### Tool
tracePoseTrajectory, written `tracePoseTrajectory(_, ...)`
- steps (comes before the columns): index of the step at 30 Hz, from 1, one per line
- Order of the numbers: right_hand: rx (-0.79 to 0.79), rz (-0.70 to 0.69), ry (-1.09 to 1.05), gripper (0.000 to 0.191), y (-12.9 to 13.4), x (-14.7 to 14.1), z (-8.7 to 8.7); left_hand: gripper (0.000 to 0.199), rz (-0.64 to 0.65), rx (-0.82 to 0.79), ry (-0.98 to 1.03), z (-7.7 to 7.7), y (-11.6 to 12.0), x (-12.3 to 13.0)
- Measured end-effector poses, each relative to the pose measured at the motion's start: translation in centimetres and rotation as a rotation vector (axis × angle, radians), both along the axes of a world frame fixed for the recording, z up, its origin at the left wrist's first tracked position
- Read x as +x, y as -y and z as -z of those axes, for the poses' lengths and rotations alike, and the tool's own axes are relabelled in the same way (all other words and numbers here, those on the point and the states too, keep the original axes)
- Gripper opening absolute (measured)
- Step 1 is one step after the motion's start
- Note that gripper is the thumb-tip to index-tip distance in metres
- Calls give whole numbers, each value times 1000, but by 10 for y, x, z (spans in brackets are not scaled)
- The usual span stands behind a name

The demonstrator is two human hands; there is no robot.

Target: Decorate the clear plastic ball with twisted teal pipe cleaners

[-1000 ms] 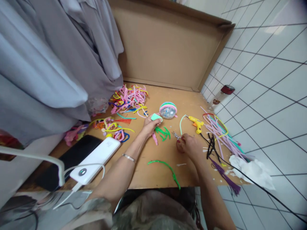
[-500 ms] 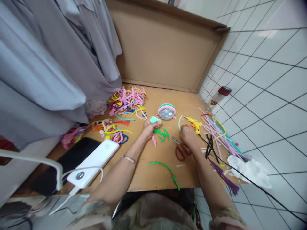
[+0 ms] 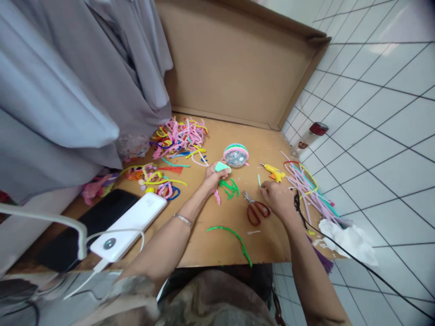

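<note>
My left hand [image 3: 214, 176] is closed around a flat mint-green piece [image 3: 222, 167], whose broad face shows above the thumb. Green pipe-cleaner pieces [image 3: 230, 189] and a pink piece [image 3: 217, 197] lie beside and below that hand. My right hand [image 3: 272, 194] is closed, with the end of a thin mint-green strip [image 3: 259, 180] standing out past its fingers. Red-handled scissors [image 3: 256, 212] rest just left of my right wrist. A yellow glue gun [image 3: 274, 173] lies beyond the right hand. Behind my left hand sits a clear ball [image 3: 235, 156] with coloured bands on top.
Pink and yellow pipe cleaners [image 3: 183, 136] are heaped at the back left. Lilac ones [image 3: 302, 181] lie by the tiled wall. A white power bank [image 3: 131, 226] sits at left. A black cord [image 3: 340, 249] crosses the right edge. One green pipe cleaner [image 3: 234, 236] lies in front.
My right hand has shifted slightly right, away from the scissors, and less of the mint-green strip shows. My left hand still holds the mint-green piece. The whole view has shifted a little.
</note>
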State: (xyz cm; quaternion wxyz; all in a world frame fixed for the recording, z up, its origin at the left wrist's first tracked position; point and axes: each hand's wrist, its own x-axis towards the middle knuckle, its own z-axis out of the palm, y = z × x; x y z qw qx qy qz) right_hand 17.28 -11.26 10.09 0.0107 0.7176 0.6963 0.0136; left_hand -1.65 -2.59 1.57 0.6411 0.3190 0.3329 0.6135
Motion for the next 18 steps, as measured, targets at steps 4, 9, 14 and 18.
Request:
tracePoseTrajectory(4, 312, -222, -516, 30, -44, -27, 29, 58, 14, 8, 52, 1, -3, -2)
tracePoseTrajectory(9, 583, -343, -786, 36, -85, -60, 66, 46, -3, -8, 104, 1, -10, -5)
tracePoseTrajectory(14, 575, -371, -700, 40, -82, -63, 82, 37, -8, -6, 130, -1, -13, -10)
tracePoseTrajectory(18, 521, -435, -614, 41, -77, -56, 82, 35, 0, -6, 121, 2, -15, -10)
